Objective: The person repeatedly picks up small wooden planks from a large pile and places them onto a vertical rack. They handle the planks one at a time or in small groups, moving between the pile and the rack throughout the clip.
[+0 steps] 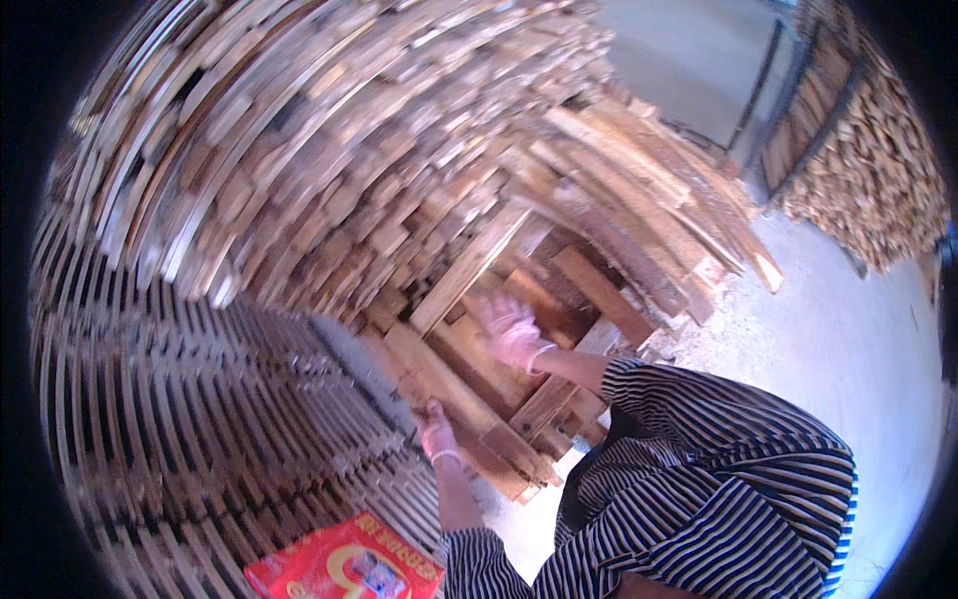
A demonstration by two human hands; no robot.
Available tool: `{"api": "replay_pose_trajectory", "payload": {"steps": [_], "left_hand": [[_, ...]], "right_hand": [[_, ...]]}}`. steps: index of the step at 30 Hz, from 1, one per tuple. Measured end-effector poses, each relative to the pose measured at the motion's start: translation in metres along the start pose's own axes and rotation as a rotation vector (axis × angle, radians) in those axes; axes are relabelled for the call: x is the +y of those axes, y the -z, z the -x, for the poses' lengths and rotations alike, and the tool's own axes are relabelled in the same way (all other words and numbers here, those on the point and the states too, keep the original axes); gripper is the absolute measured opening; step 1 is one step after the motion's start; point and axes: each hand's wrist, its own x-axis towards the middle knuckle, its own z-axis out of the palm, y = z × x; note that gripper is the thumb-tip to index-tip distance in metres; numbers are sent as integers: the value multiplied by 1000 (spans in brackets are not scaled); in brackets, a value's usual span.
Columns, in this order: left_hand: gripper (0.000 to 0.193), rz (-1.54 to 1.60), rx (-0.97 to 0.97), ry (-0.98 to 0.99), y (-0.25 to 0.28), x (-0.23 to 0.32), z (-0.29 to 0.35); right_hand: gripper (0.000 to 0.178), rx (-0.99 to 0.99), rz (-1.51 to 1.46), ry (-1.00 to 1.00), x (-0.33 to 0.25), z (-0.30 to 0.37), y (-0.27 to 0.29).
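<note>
My right hand point(512, 331), in a thin pale glove, reaches over a low stack of wooden boards, its fingers spread and nothing visible in them. Below it lie brown boards point(544, 299), framed by lighter planks. At the stack's left side, my left hand point(437, 431), gloved too, touches the outer edge of a long light-brown board point(454, 389). Blur and the board leave its finger grip unclear. Another pale plank point(469, 270) slants across the far end of the stack.
A tall pile of wood strips point(329, 150) rises behind and to the left. Spaced slats point(200, 409) fill the left side, with a red printed package point(344, 564) near the bottom. Longer planks point(639, 200) lie beyond the stack. A rack of wood pieces point(868, 150) stands far right on pale floor point(828, 299).
</note>
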Motion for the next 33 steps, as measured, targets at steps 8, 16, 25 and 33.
{"api": "replay_pose_trajectory", "payload": {"steps": [8, 16, 25, 33], "left_hand": [[82, 47, -66, 156, 3, -18, -22], [83, -31, -19, 137, 6, -20, -25], [80, 3, 23, 38, -2, -40, -39], [72, -298, 70, 122, -2, -34, -28]], "right_hand": [[73, 113, 359, -289, 145, 41, 69], [80, 516, 104, -75, 128, 52, 218], [73, 343, 119, -327, 164, 15, 270], [82, 242, 122, 14, 94, 102, 144]]}}
